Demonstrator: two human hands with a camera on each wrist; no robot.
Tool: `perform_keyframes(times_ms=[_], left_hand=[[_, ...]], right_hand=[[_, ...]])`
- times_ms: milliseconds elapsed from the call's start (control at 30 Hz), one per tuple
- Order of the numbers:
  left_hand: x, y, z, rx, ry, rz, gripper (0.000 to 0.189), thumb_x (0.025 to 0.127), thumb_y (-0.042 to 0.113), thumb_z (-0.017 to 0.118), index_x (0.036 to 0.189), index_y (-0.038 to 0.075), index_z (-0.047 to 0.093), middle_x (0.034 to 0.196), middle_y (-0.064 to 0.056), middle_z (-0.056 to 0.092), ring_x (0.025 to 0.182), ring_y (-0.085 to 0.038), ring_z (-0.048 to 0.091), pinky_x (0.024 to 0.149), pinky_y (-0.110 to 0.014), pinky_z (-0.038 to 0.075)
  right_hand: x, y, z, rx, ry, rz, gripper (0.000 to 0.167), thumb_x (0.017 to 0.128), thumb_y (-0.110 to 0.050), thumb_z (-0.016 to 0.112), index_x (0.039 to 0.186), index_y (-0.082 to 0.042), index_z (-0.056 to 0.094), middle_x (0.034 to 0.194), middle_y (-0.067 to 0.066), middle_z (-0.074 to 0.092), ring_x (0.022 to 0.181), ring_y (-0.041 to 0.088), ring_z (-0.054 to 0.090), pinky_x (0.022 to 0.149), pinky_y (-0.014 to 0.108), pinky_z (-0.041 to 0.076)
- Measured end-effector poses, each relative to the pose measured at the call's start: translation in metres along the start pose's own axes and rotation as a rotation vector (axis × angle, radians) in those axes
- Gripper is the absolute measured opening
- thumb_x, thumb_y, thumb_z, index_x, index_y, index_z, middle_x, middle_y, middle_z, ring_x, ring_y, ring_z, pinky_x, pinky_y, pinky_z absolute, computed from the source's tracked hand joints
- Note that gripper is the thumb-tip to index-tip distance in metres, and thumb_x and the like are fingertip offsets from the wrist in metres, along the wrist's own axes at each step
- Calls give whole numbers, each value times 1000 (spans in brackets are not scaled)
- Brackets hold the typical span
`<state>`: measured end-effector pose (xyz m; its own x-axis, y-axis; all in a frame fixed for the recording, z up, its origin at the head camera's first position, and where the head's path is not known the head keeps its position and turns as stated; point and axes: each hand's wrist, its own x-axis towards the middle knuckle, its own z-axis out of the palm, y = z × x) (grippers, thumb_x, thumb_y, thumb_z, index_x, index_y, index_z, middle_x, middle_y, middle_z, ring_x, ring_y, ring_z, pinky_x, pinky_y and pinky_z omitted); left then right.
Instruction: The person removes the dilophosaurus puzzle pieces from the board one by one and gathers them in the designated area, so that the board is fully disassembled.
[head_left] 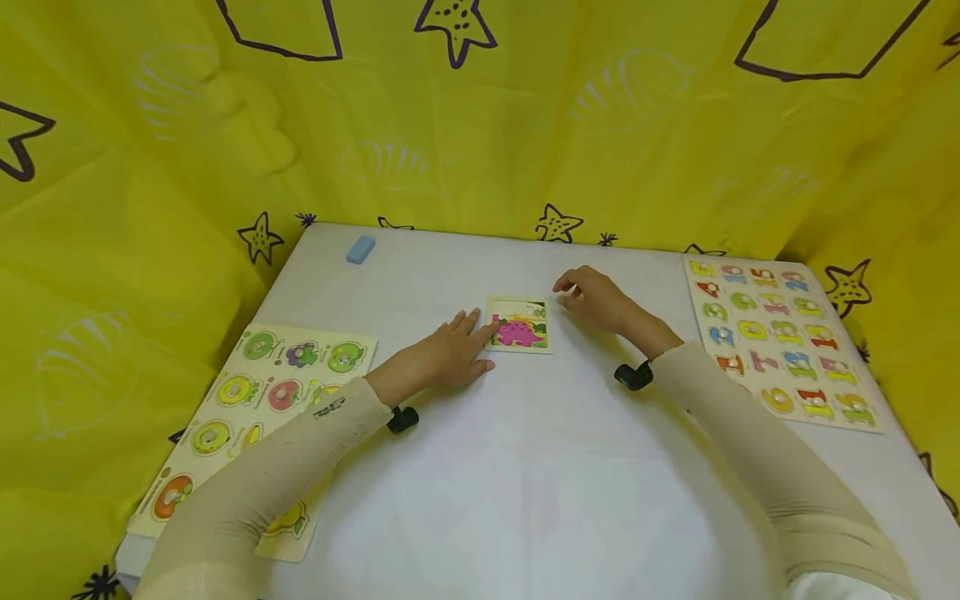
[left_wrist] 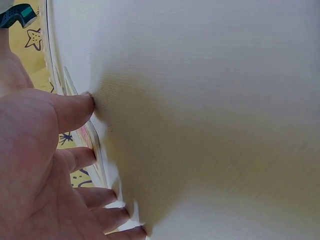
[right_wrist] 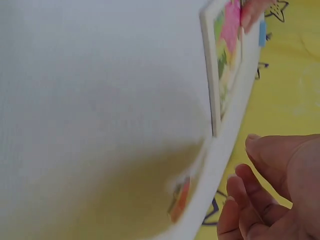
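A small square picture puzzle with a pink dinosaur lies mid-table in the head view. My left hand rests at its left side, fingers spread and index fingertip on the puzzle's edge. The left wrist view shows that hand with its fingertips down by the tabletop. Just right of the puzzle's upper corner, my right hand hovers with loosely bent fingers and nothing visible between them. In the right wrist view, a small blurred orange-and-green piece lies on the table near the right hand.
A fruit peg board lies at the left, partly under my left forearm. At the right is a number peg board. A blue block sits near the back edge. Yellow patterned cloth hangs behind the white table.
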<state>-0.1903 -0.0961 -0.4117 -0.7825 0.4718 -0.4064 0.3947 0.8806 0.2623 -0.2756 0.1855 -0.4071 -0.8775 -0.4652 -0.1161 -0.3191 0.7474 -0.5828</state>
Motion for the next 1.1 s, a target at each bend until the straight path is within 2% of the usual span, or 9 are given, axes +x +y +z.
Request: perform_keyframes(times_ms=[167, 333, 500, 700, 1100], left_hand=[[1, 0, 1, 6, 8, -4, 73, 111, 47, 48, 171, 19, 18, 176, -22, 5, 163, -43, 7, 131, -57, 15], [1, 1, 1, 7, 7, -7, 73, 111, 47, 48, 171, 19, 18, 176, -22, 5, 163, -43, 7, 131, -57, 16], [1, 1, 1, -1, 4, -2, 72, 111, 46, 48, 171, 19, 18, 176, -22, 5, 163, -43, 7, 131, -57, 16], [1, 0, 1, 2, 6, 3, 72, 112, 46, 48, 171, 19, 18, 176, -22, 5, 163, -44, 7, 130, -58, 16], [0, 2, -1, -5, 6, -2, 73, 112, 45, 48, 171, 17, 17, 176, -23, 5, 162, -44, 7, 131, -58, 15]], right_hand=[[5, -9, 15, 30, -29, 9, 31, 108, -11, 56, 136, 2, 61, 135, 23, 55, 123, 39, 54, 112, 55, 45], [4, -13, 25, 23, -51, -18, 35, 109, -9, 55, 141, 2, 57, 143, 24, 53, 134, 39, 51, 119, 55, 40], [1, -13, 32, -34, -50, -46, 37, 109, -11, 56, 144, 1, 56, 147, 24, 50, 138, 39, 48, 121, 56, 38], [-3, -16, 34, -90, -27, -85, 37, 107, -12, 58, 143, 0, 58, 145, 22, 55, 140, 42, 48, 123, 57, 35], [-7, -30, 33, -255, -51, -95, 46, 108, -16, 61, 150, 1, 54, 147, 23, 60, 137, 41, 54, 121, 55, 40]])
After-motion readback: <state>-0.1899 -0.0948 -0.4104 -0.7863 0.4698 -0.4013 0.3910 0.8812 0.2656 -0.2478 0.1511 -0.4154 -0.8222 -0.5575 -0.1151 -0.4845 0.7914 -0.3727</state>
